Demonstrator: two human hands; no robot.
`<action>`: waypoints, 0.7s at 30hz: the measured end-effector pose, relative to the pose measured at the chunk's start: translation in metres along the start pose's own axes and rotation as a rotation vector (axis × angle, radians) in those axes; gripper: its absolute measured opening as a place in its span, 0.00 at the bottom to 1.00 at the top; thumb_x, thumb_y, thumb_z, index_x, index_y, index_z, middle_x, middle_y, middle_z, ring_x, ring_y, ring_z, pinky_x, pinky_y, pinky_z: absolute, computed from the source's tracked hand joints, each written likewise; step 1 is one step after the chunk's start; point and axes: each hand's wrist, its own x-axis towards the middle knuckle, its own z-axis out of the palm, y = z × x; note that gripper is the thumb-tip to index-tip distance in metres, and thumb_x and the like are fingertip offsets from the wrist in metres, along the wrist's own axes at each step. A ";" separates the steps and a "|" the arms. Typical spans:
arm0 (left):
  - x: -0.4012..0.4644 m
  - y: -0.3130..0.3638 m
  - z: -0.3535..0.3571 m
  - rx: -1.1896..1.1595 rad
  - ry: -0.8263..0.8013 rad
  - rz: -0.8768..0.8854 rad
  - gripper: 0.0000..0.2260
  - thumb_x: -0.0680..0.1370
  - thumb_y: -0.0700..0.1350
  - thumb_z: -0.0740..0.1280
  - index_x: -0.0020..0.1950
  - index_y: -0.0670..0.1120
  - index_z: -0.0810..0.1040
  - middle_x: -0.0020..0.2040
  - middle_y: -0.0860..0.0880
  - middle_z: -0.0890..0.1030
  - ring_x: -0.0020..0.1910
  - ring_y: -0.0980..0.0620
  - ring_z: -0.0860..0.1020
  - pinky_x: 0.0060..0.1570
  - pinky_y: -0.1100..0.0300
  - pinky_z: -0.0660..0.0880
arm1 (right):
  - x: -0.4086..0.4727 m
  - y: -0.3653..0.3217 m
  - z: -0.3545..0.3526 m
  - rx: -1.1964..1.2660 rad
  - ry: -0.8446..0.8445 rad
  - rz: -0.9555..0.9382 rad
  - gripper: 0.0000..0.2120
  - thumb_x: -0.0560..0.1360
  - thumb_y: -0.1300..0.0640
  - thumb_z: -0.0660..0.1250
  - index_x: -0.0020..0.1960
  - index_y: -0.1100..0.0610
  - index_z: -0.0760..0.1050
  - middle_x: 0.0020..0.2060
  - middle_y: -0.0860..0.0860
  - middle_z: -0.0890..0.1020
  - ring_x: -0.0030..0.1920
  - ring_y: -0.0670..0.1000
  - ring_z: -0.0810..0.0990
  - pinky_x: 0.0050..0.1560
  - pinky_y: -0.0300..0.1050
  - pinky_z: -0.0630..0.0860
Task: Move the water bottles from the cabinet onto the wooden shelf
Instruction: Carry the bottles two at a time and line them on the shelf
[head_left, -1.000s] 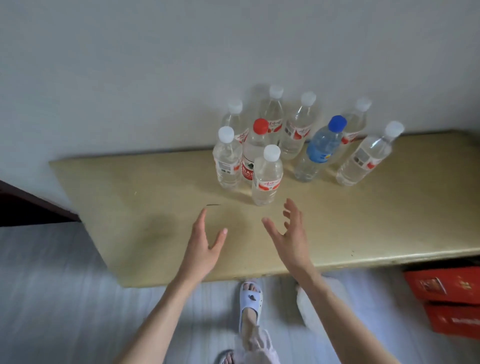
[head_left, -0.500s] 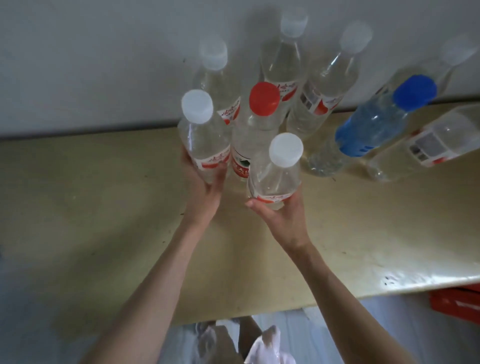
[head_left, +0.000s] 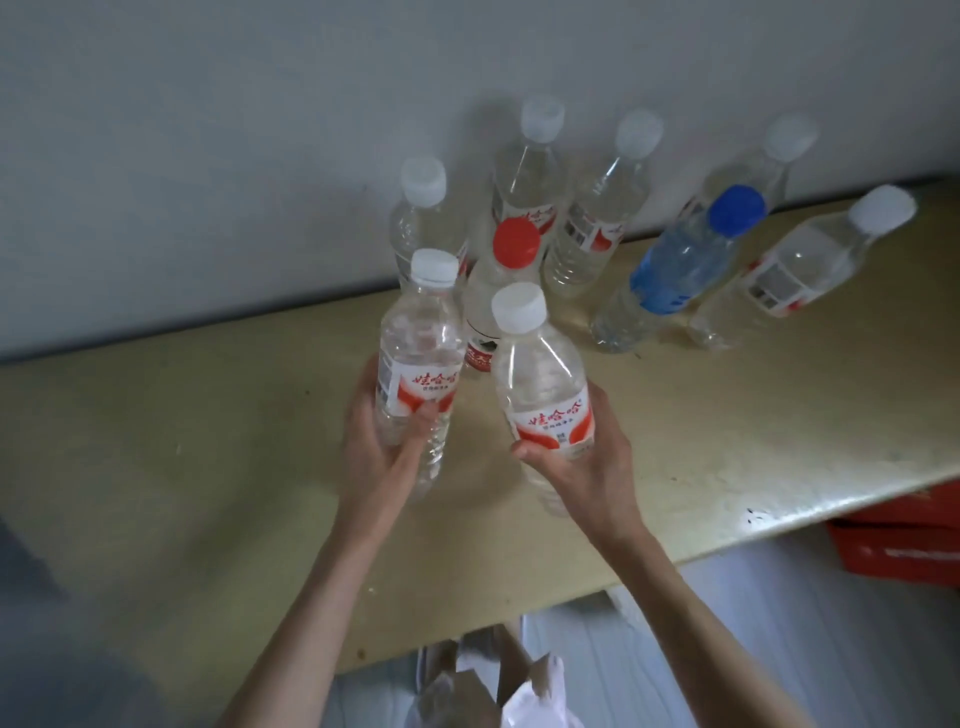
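Two white-capped water bottles in hand. Left bottle (head_left: 418, 358) is in my left hand (head_left: 382, 457), fingers wrapped round the lower body just under the label, thumb across the front. Right bottle (head_left: 540, 387) is in my right hand (head_left: 584, 467), fingers curled round the label band, thumb on its lower edge. Both look lifted clear of the tabletop (head_left: 208, 467) and lean slightly apart at the caps; I can't confirm the bases are fully off.

Landmark: the red-capped bottle (head_left: 501, 291). My two sit just in front of it, one either side. Behind it, against the wall (head_left: 260, 130), three more white-capped bottles (head_left: 527, 171). Off to its right: a blue-capped bottle (head_left: 680, 270), another white-capped one behind that, and one more further right (head_left: 800, 265). All stand upright on the tabletop. Red boxes (head_left: 904, 540) sit below the tabletop edge, far right.

Handling, my estimate: full or near full, so moderately heavy for one hand each. Thin clear plastic, walls will flex if I squeeze hard. Smooth surface, the label gives some friction. Best hold is mid-body at the label or the ribbed section below it, as now. Caps are on, so spill risk is low.

The wooden shelf is not in view. Six bottles left here after this pair.
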 end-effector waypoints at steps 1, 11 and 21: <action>-0.008 0.006 -0.004 -0.008 -0.009 -0.009 0.27 0.68 0.67 0.64 0.65 0.66 0.63 0.59 0.57 0.78 0.54 0.56 0.80 0.50 0.58 0.78 | -0.009 -0.006 -0.003 -0.005 0.018 0.015 0.33 0.54 0.42 0.76 0.56 0.34 0.68 0.51 0.45 0.80 0.50 0.44 0.80 0.50 0.48 0.79; -0.087 0.076 0.003 0.079 -0.340 -0.035 0.19 0.69 0.66 0.62 0.59 0.68 0.68 0.47 0.70 0.80 0.44 0.67 0.80 0.43 0.72 0.74 | -0.137 -0.052 -0.058 -0.104 0.257 0.072 0.30 0.56 0.27 0.67 0.54 0.26 0.61 0.43 0.28 0.79 0.46 0.33 0.78 0.42 0.30 0.75; -0.237 0.133 0.091 0.178 -0.919 0.069 0.26 0.64 0.74 0.59 0.58 0.65 0.72 0.50 0.66 0.80 0.48 0.67 0.78 0.48 0.70 0.73 | -0.335 -0.043 -0.148 -0.268 0.798 0.335 0.31 0.57 0.29 0.63 0.56 0.40 0.64 0.38 0.39 0.78 0.41 0.48 0.78 0.41 0.45 0.72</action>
